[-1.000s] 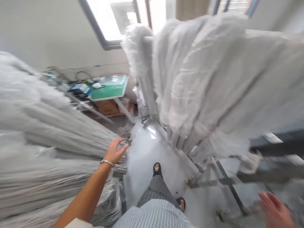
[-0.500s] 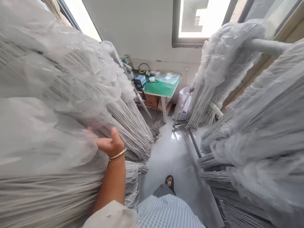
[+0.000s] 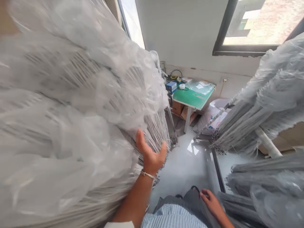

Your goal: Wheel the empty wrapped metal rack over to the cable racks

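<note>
Plastic-wrapped wire bundle [image 3: 71, 110], left hand [image 3: 150, 153] now spread against it, right hand [image 3: 211, 201] reappeared, loosely open.

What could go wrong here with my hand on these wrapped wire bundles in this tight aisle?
The left hand presses the plastic-wrapped bundles; the thin film could tear or the wire ends could scratch skin. Bundles on the right rack jut into the narrow, glossy floor, so snagging or slipping seems possible.
</note>
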The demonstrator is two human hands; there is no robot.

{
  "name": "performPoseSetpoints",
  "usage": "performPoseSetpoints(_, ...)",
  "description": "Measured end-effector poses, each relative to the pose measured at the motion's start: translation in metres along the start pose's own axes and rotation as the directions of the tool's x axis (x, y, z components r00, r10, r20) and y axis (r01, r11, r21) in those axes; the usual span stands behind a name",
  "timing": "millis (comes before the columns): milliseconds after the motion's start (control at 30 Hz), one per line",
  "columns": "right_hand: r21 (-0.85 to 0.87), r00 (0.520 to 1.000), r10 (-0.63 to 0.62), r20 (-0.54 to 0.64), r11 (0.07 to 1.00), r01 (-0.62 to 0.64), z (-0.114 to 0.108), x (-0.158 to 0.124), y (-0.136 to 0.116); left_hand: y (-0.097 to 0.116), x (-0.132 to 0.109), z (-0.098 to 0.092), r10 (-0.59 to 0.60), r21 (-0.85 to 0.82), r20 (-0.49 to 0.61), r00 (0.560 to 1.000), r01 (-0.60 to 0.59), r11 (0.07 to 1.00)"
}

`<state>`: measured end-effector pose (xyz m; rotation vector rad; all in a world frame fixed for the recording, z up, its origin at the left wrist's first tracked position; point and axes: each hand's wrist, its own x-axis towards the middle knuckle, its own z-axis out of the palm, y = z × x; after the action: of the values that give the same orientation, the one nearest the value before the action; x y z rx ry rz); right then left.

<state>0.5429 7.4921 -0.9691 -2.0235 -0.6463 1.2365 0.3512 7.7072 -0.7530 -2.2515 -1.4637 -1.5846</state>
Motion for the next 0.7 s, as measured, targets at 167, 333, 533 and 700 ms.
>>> performPoseSetpoints(167,0.058,0.964,-0.199,0.177,0.98,0.191,-0.012,0.093,-0.104,0.0,0.011,-0.02,-0.023,0.159,-0.055,0.998,0.031,0.987)
performPoseSetpoints(333,0.089,0.854,-0.402,0.329,0.914,0.396,-0.033,0.167,-0.174,0.018,0.024,-0.023,-0.004,0.145,-0.14,0.99,0.024,0.989)
performPoseSetpoints(533,0.215,0.41,-0.803,0.432,0.534,0.818,-0.075,0.231,-0.326,0.033,0.038,0.028,0.019,0.402,-0.37,0.929,0.141,0.905)
performPoseSetpoints(700,0.336,-0.124,-0.945,0.302,-0.016,0.942,-0.084,0.224,-0.499,0.025,0.02,0.055,-0.082,0.614,-0.428,0.9,0.356,0.705)
